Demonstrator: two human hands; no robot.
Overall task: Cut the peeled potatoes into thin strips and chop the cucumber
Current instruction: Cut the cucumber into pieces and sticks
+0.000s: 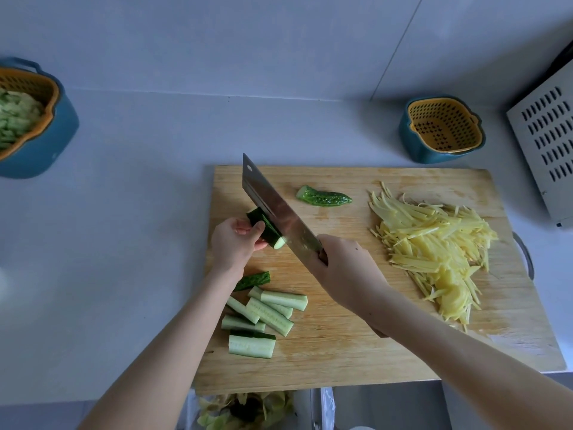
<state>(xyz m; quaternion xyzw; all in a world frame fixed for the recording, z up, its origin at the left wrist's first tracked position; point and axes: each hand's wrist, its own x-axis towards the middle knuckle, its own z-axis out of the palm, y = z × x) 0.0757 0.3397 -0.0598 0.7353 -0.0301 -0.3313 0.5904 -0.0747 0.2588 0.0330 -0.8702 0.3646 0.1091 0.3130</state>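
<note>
On the wooden cutting board [341, 361], my left hand [232, 243] pinches a short dark-green cucumber piece [269, 231] lengthwise. My right hand [344, 271] grips the handle of a steel cleaver [276, 209], whose blade rests along the right side of that piece. Several cut cucumber sticks [263, 318] lie near the board's front left. A cucumber end [324, 197] lies alone at the back. A heap of thin yellow potato strips [434, 246] covers the board's right side.
An empty yellow strainer in a blue bowl [443, 128] stands behind the board at the right. A larger blue bowl with a strainer of green pieces [28, 119] sits at far left. A perforated metal appliance [548, 141] is at the right edge. A bin of peelings [245, 411] is below the counter edge.
</note>
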